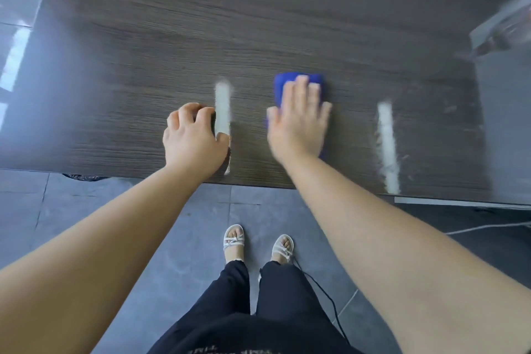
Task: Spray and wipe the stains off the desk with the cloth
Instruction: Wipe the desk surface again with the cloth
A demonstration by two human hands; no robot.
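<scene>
1. Dark wood-grain desk fills the head view above a grey tiled floor; everything is motion-blurred
2. The right hand lies flat with fingers spread, pressing the blue cloth onto the desk near its front edge
3. The left hand rests with fingers curled; I cannot tell whether it holds anything
4. Both marks run front to back: the left stain is beside the left hand, the right stain lies right of the cloth, so a sideways sweep would probably cross either
5. Both look pale, chalky, ragged-edged

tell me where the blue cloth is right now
In the head view the blue cloth lies flat on the desk, right of centre, pressed under the right hand, between the left white streak and the right white streak.
</scene>
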